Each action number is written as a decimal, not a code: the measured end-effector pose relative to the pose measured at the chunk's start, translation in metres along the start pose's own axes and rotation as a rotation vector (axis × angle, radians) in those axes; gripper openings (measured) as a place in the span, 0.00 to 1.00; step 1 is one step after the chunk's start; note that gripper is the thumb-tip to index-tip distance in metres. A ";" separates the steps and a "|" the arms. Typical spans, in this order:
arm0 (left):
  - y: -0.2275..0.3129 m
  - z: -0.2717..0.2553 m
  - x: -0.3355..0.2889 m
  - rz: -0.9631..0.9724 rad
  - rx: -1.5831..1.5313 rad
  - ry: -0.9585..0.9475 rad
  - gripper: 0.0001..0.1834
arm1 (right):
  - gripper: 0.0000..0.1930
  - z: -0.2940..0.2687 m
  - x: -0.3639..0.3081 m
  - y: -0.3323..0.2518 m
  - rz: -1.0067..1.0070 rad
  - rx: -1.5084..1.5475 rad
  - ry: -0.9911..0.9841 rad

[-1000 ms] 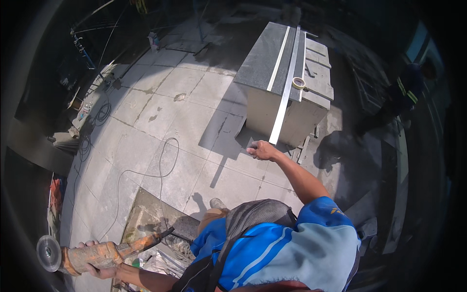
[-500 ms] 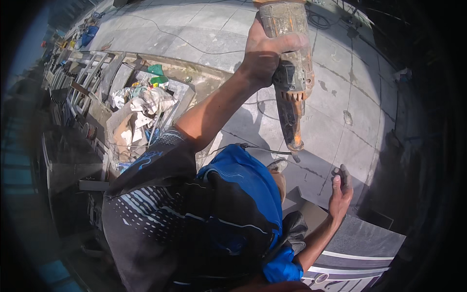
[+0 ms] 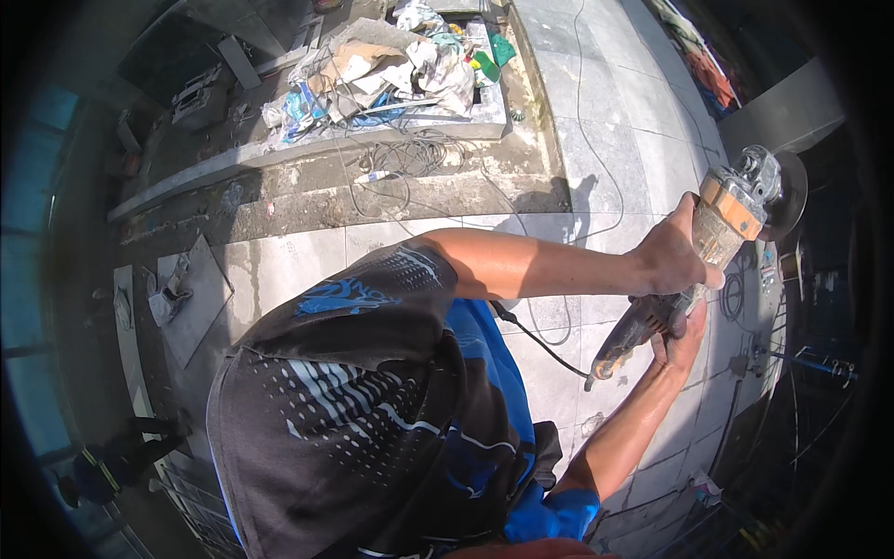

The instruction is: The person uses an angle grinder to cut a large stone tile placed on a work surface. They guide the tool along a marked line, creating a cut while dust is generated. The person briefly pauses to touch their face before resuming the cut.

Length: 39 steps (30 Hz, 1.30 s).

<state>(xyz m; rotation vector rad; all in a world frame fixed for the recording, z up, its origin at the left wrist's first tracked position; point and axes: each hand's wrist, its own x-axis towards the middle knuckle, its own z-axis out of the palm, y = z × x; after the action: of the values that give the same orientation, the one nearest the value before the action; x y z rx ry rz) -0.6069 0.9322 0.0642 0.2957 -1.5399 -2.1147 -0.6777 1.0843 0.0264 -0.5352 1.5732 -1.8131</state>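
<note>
A dusty orange and grey angle grinder (image 3: 718, 238) is held out at the right, its disc (image 3: 792, 194) at the upper right end. Around its body, just behind the orange gear head, my left hand (image 3: 674, 253) is closed. My right hand (image 3: 685, 337) grips it from below, nearer the rear end; part of its fingers is hidden behind the tool. From the tapered rear end a black power cord (image 3: 548, 348) runs back toward my blue and black shirt (image 3: 372, 391).
Pale paving slabs (image 3: 643, 121) lie beneath. Beyond a raw concrete strip, a heap of bags and scraps (image 3: 410, 70) rests on a slab, with tangled cable (image 3: 414, 154) beside it. A loose grey tile (image 3: 200, 317) lies at the left. Lower left, a person in dark clothing (image 3: 93, 470) is partly visible.
My right hand, free and open before, now grips the grinder. The grinder has shifted right in the picture, and its disc end has come into view. The whole view has turned.
</note>
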 end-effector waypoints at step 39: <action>0.074 0.211 -0.435 0.225 1.832 1.798 0.20 | 0.44 -0.041 0.276 -0.090 0.307 0.566 -1.534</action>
<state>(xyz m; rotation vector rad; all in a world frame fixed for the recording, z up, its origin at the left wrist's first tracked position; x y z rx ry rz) -0.3136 1.3129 0.1537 1.6781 -1.3138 0.6553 -0.9162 0.9213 0.0736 -0.9612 0.0673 -0.9372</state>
